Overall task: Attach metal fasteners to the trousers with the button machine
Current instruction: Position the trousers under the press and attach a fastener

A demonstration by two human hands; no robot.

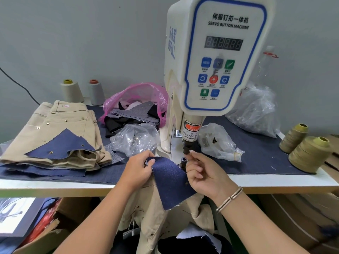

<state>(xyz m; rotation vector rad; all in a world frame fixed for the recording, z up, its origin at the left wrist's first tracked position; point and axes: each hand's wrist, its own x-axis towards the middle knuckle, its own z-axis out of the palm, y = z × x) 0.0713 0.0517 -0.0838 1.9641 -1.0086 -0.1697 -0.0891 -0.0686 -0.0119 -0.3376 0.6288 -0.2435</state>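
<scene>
At the bottom centre, khaki trousers (146,217) hang below the table edge. Over them lies a denim scrap (170,180), with one small metal fastener near its right edge. The left hand (139,169) pinches the scrap's upper left corner between thumb and curled fingers. The right hand (203,173), wearing a bracelet (229,199), has its fingers curled at the scrap's right edge beside the lower die (183,161); its raised fingertip is near the punch (187,147), and whether it grips the cloth I cannot tell.

Further back, the white table (55,187) carries a dark denim cover. At centre left lies a folded khaki pile (60,125) showing metal fasteners, with a second scrap (64,145) on top. Clear bags (135,138) sit either side of the machine's column, and a pink bag (139,99) of cloth pieces lies behind.

The button machine (216,57) fills the upper centre. Thread cones (308,153) stand at right, and two more at upper left by the wall.
</scene>
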